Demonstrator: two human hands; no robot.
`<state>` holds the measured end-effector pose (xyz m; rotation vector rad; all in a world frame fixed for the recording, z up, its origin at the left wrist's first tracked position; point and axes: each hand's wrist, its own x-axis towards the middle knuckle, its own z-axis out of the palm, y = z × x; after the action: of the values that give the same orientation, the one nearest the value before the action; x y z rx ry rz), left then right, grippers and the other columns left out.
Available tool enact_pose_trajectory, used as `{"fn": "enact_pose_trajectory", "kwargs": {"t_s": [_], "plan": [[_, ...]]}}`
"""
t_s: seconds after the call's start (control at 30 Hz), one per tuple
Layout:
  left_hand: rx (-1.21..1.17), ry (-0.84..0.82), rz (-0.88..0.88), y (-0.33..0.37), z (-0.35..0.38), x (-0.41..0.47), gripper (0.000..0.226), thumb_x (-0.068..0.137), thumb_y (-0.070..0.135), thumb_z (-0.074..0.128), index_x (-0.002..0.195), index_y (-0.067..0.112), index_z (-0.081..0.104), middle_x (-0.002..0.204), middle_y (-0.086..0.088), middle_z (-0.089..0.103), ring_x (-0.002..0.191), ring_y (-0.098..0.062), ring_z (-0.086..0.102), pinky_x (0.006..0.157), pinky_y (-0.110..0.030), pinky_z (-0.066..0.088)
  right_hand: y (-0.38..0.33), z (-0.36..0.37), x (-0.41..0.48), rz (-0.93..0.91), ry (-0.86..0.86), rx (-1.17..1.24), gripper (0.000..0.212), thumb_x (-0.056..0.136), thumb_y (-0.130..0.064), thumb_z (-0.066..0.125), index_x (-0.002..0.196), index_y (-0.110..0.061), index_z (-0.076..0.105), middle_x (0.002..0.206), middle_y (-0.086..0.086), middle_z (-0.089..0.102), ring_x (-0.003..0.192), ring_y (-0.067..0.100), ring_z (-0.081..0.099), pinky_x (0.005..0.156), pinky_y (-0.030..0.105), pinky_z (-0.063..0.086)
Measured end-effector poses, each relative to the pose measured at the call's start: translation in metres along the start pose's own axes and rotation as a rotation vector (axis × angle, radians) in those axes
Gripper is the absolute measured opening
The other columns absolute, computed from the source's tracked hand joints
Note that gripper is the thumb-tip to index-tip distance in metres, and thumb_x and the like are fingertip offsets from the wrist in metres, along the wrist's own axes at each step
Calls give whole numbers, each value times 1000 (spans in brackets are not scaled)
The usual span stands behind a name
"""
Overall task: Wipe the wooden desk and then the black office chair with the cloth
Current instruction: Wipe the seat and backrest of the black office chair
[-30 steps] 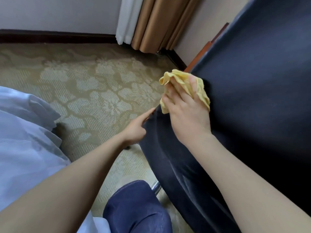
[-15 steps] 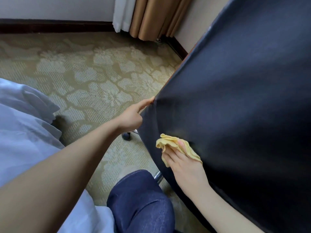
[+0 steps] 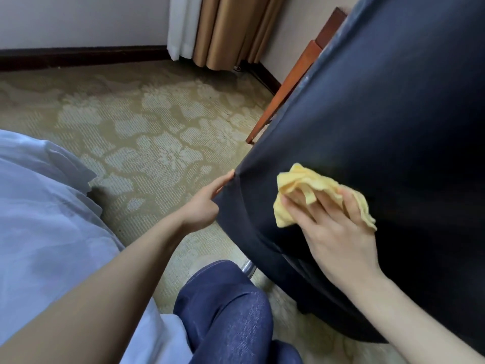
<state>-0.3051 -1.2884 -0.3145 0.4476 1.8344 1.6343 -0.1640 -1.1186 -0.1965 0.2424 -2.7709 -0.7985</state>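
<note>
The black office chair [image 3: 380, 122] fills the right half of the view, its broad dark back facing me. My right hand [image 3: 333, 232] presses a crumpled yellow cloth [image 3: 315, 187] flat against the lower left part of that back. My left hand [image 3: 203, 206] grips the chair's left edge, fingers wrapped behind it and thumb along the rim. A strip of the wooden desk [image 3: 291, 82] shows as a reddish-brown edge behind the chair's upper left side; the rest of it is hidden.
Patterned beige carpet [image 3: 147, 132] covers the floor. White bedding [image 3: 39, 211] lies at the left. My knee in blue jeans [image 3: 225, 306] is at the bottom centre. Tan and white curtains [image 3: 225, 30] hang in the far corner. A chrome chair-base part [image 3: 248, 267] shows under the chair.
My right hand with the cloth went down the chair back from its upper edge, then shifted right and slightly up. My left hand kept its grip on the chair's left edge.
</note>
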Motion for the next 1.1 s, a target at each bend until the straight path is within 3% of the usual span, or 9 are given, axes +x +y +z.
{"fn": "enact_pose_trajectory", "kwargs": {"t_s": [0.2, 0.33, 0.43, 0.6, 0.73, 0.8, 0.87, 1.0, 1.1], "plan": [[92, -99, -8, 1, -15, -4, 85, 80, -23, 37, 144, 32, 35, 142, 20, 36, 135, 3, 25, 102, -12, 26, -20, -6, 59, -71, -124, -319, 61, 81, -22, 51, 141, -26, 44, 147, -3, 41, 135, 21, 21, 112, 46, -12], [-20, -133, -62, 6, -24, 0, 90, 71, -27, 31, 134, 36, 41, 133, 22, 42, 130, 5, 31, 84, -11, 45, -43, 21, 74, -196, -240, -324, 63, 88, -18, 19, 151, -20, 19, 158, 0, 17, 145, 21, 12, 106, 47, -27], [-49, -124, -84, 7, -28, 5, 89, 69, -28, 28, 137, 29, 36, 142, 13, 39, 137, -2, 30, 93, -32, 40, -58, 48, 78, -257, -339, -214, 67, 85, -12, 5, 151, -12, 1, 160, 7, -2, 146, 25, -3, 106, 48, -24], [-22, -74, -135, 8, -31, 14, 84, 72, -26, 31, 144, 18, 32, 143, 1, 41, 137, -8, 31, 95, -23, 33, -73, 77, 78, -275, -438, -47, 67, 82, -9, 0, 148, -5, -10, 158, 15, -8, 145, 30, -11, 107, 48, -22], [-51, 40, -116, 14, -21, 18, 78, 83, -16, 37, 148, 24, 24, 130, -4, 44, 112, -14, 50, 71, -16, 44, -72, 86, 71, -343, -335, -53, 65, 84, -9, 3, 148, -3, -9, 158, 14, -7, 145, 29, -8, 110, 45, -16], [-39, 69, -78, 18, -9, 17, 80, 83, -15, 39, 149, 26, 21, 137, -9, 40, 118, -18, 48, 78, -19, 47, -71, 90, 62, -357, -346, -50, 62, 90, -9, 11, 149, -5, -9, 158, 12, -7, 145, 28, -9, 111, 44, -15], [6, 80, -52, 19, 3, 13, 85, 80, -18, 40, 150, 26, 21, 148, -9, 30, 136, -21, 33, 100, -29, 43, -69, 92, 46, -362, -437, 25, 61, 96, -10, 24, 150, -8, -4, 159, 7, -3, 146, 23, -7, 116, 40, -10], [87, 76, -9, 19, 21, 2, 97, 72, -23, 40, 153, 22, 10, 160, -1, 9, 147, -14, 6, 119, -33, 13, -56, 78, 11, -393, -390, 39, 59, 77, -35, 67, 134, -29, 52, 141, -14, 47, 130, 5, 44, 106, 21, 37], [88, 93, -1, 20, 29, -8, 102, 72, -23, 37, 153, 26, 0, 161, 1, -7, 147, -12, -4, 115, -24, 11, -44, 75, -22, -472, -437, -42, 63, 91, -27, 51, 149, -17, 27, 156, -4, 20, 143, 13, 20, 118, 31, 14]]}}
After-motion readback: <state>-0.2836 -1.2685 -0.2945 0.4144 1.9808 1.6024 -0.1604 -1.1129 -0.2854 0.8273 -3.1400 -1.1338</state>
